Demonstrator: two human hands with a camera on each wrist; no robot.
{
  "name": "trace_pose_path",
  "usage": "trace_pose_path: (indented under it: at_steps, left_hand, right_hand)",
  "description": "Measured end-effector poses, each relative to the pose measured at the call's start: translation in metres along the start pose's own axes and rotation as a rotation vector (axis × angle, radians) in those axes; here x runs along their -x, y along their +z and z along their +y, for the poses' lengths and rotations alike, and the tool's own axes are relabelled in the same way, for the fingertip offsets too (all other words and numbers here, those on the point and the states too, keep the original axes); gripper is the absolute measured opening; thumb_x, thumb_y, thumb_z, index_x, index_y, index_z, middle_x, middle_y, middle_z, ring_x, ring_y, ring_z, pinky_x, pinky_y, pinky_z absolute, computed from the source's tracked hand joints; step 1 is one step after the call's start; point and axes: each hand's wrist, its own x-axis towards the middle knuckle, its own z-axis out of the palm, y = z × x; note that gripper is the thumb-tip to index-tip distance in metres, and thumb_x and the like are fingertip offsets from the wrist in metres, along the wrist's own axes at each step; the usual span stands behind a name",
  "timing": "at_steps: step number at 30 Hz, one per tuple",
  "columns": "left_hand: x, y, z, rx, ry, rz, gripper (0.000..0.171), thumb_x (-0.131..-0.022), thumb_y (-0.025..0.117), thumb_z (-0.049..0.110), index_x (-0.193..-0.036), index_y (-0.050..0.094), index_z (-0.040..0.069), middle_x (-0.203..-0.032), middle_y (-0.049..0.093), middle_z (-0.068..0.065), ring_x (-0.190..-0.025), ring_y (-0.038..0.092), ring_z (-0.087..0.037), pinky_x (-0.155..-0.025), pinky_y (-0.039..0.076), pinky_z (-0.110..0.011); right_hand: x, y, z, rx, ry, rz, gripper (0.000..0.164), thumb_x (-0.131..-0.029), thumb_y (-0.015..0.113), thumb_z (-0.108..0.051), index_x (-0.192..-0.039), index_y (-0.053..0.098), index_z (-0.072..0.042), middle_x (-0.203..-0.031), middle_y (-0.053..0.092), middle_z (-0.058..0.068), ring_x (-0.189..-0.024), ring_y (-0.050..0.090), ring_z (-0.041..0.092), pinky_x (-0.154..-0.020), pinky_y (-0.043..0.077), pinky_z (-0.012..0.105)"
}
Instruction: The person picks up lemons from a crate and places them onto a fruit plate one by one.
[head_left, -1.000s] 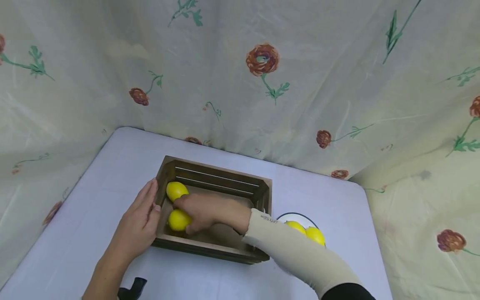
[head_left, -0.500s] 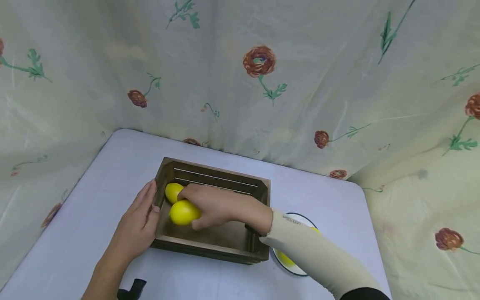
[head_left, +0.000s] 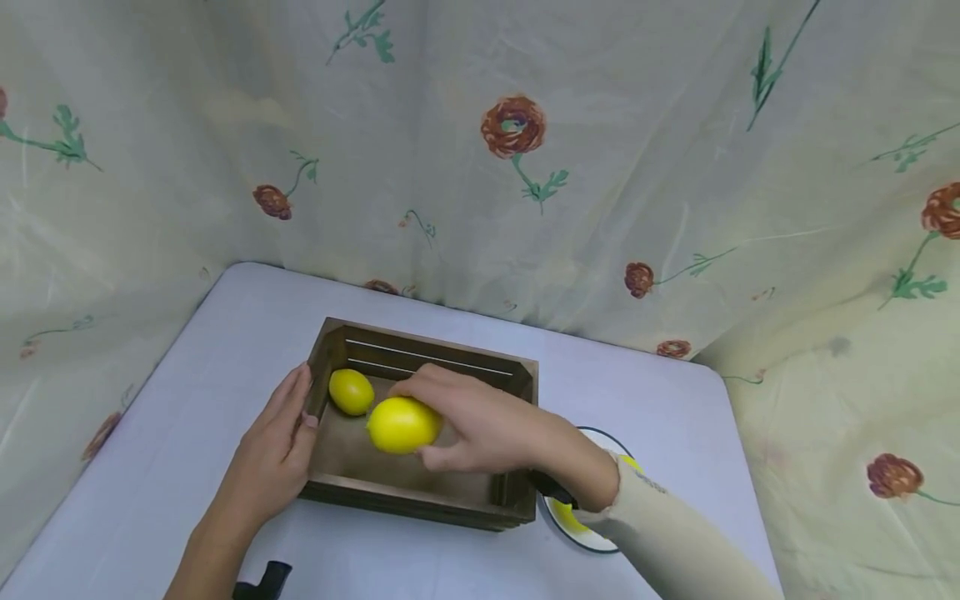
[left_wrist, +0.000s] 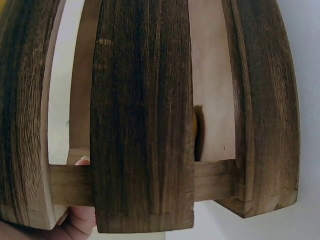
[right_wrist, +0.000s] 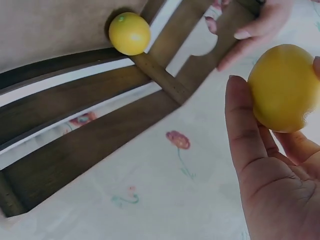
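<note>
My right hand (head_left: pixel 472 417) grips a yellow lemon (head_left: pixel 403 425), held over the inside of a brown slatted wooden crate (head_left: pixel 420 504). In the right wrist view that lemon (right_wrist: pixel 285 87) sits between fingers and thumb. A second lemon (head_left: pixel 351 392) lies on the crate floor by its left end; the right wrist view shows this lemon (right_wrist: pixel 129 33) in the corner. My left hand (head_left: pixel 273 454) holds the crate's left end, its fingers lying along the outside. Dark slats of the crate (left_wrist: pixel 142 120) fill the left wrist view, hiding most of the left hand (left_wrist: pixel 80 220).
To the right of the crate a white plate (head_left: pixel 592 540) with a dark rim carries yellow lemons (head_left: pixel 566 515), partly covered by the right forearm. A black object (head_left: pixel 262 581) lies at the table's front left. A flowered curtain (head_left: pixel 420 150) hangs behind the white table (head_left: pixel 390 567).
My right hand has taken hold of the nearer lemon, lifted it off the crate floor and moved it to the right. The left hand stays at the crate's end.
</note>
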Motion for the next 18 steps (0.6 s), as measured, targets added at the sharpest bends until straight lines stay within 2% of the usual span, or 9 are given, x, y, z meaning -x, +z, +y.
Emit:
trace_pose_path:
  at_steps: [10,18]
  left_hand:
    - [0.000,0.000,0.001,0.003,0.008,0.004,0.061,-0.108,0.047,0.013,-0.165,0.026,0.003,-0.171,0.025,-0.012,-0.144,0.045,-0.040,-0.116,0.037,-0.059]
    - [0.000,0.000,0.001,0.018,0.007,0.000,0.061,-0.108,0.048,0.011,-0.164,0.026,0.002,-0.171,0.026,-0.014,-0.137,0.052,-0.039,-0.114,0.038,-0.062]
  right_hand:
    - [0.047,0.000,-0.002,-0.024,0.046,0.095,0.060,-0.088,0.074,-0.020,-0.146,0.057,-0.023,-0.131,0.056,-0.009,-0.107,0.055,0.008,-0.092,0.053,0.030]
    - [0.075,0.002,-0.001,-0.077,0.105,0.177,0.062,-0.088,0.074,-0.018,-0.146,0.055,-0.030,-0.134,0.054,-0.017,-0.111,0.055,0.007,-0.092,0.054,0.034]
